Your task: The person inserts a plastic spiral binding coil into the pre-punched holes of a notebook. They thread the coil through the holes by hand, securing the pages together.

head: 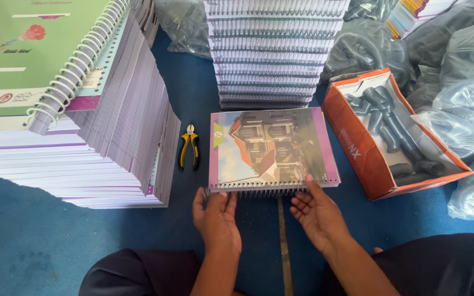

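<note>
Notebook [272, 148] with the house-picture cover lay flat on the blue floor just ahead of both hands, its wire coil [259, 189] against the fingertips. Left hand [216, 215] and right hand [316, 211] were open, palms up, gripping nothing; even pressure along the whole coil seemed wise.

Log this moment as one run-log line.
left hand: on notebook spiral edge | right hand: same edge | pliers: floor, untouched
</note>
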